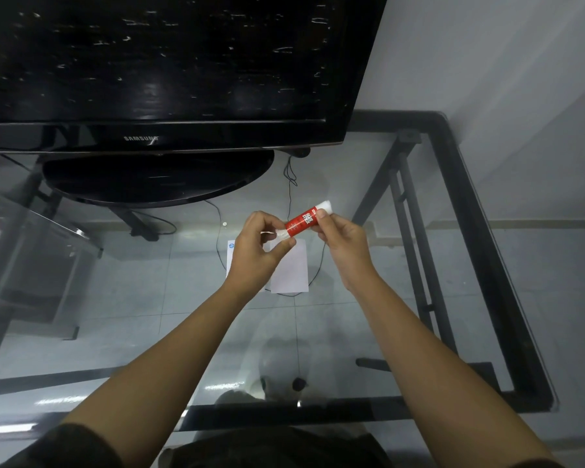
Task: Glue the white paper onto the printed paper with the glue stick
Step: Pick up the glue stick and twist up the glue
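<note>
I hold a red and white glue stick (301, 221) in the air with both hands, tilted up to the right. My left hand (255, 251) pinches its lower white end, which looks like the cap. My right hand (343, 244) grips the red body near the upper white end. Below them on the glass table lie two sheets side by side. The plain white paper (291, 270) is on the right. The printed paper (231, 251), with a small blue logo, is on the left and mostly hidden by my left hand.
A black Samsung monitor (156, 62) on an oval stand (156, 179) fills the far left and middle of the glass table (453, 248). The table's black frame runs along the right and near edges. Thin cables (289, 184) trail behind the papers.
</note>
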The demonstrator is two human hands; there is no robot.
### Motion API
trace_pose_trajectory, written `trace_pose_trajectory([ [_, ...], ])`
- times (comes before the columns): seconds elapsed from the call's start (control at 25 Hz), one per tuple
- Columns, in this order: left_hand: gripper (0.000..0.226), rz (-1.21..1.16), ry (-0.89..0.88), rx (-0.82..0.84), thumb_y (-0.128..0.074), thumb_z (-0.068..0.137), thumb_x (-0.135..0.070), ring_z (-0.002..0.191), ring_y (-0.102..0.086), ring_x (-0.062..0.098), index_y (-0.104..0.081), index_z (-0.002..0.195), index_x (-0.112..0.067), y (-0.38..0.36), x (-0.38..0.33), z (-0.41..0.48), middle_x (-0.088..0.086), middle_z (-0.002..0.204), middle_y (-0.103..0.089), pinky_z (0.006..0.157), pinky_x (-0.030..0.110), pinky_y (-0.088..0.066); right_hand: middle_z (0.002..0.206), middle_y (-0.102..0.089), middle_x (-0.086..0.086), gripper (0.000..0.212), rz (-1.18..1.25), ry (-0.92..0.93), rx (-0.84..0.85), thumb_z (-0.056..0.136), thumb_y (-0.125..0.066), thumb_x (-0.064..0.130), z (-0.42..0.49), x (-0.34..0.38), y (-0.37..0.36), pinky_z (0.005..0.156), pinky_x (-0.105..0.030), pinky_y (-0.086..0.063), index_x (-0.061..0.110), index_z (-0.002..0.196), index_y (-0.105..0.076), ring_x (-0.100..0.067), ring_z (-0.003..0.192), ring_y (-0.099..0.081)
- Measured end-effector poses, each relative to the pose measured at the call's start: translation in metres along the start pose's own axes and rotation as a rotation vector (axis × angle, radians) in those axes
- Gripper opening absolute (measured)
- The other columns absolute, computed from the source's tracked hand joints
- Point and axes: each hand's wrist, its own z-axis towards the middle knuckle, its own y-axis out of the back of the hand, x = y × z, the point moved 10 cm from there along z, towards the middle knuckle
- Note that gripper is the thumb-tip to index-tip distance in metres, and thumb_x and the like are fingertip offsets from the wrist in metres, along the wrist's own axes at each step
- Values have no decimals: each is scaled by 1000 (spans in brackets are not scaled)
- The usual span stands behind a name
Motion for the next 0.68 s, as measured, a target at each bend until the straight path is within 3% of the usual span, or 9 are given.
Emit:
trace_pose_trajectory([
  [0.08, 29, -140, 125, 30, -68, 82, -28, 92, -60, 14, -47, 102, -31, -3, 13, 0, -9, 99, -57, 78, 27, -51, 91, -70, 8, 19, -4, 14, 0, 84, -57, 41, 1, 3, -1, 78, -11, -48, 28, 94, -66, 0, 88, -65],
  [0.2, 16, -390, 302, 114, -52, 92, -34, 79, -67, 16, -56, 102, -22, -10, 31, -1, -3, 85, -70, 72, 24, -51, 89, -69, 10, 17, -1, 29, -7, 85, -57, 41, 1, 6, 0, 74, -7, -47, 29, 93, -66, 5, 84, -64],
  [0.36, 11, -276, 125, 128, -66, 84, -26, 90, -63, 10, -59, 92, -28, -3, 13, 2, -13, 91, -67, 75, 20, -52, 90, -69, 9, 21, 4, 15, -19, 84, -57, 41, 2, 6, -1, 71, -5, -47, 27, 97, -66, 8, 82, -63],
  [0.48, 27, -63, -72, 13, -70, 79, -16, 98, -58, 14, -55, 91, -36, 12, -5, 5, -7, 100, -57, 84, 27, -52, 90, -68, 14, 16, 7, 19, -21, 83, -58, 42, 1, 6, -4, 73, -7, -48, 31, 94, -65, 6, 85, -64],
  [0.52, 29, -66, -46, 13, -70, 80, -18, 98, -59, 14, -54, 95, -37, 12, -2, 6, -5, 104, -56, 84, 26, -52, 90, -68, 14, 16, 13, 23, -21, 83, -58, 42, 1, 6, -5, 76, -9, -49, 32, 93, -65, 4, 87, -64],
  [0.6, 23, -259, 174, 92, -63, 85, -27, 87, -64, 11, -52, 105, -34, 2, 15, 4, -4, 102, -62, 77, 23, -54, 90, -69, 14, 16, 21, 31, -15, 82, -58, 43, 1, 7, -5, 80, -13, -49, 33, 92, -65, 0, 90, -65],
  [0.68, 15, -429, 332, 115, -50, 93, -32, 74, -67, 12, -57, 103, -24, -4, 28, 2, -3, 84, -71, 70, 22, -52, 90, -68, 14, 19, 13, 34, -19, 82, -58, 44, 0, 7, -4, 80, -13, -49, 31, 96, -65, 0, 90, -65],
])
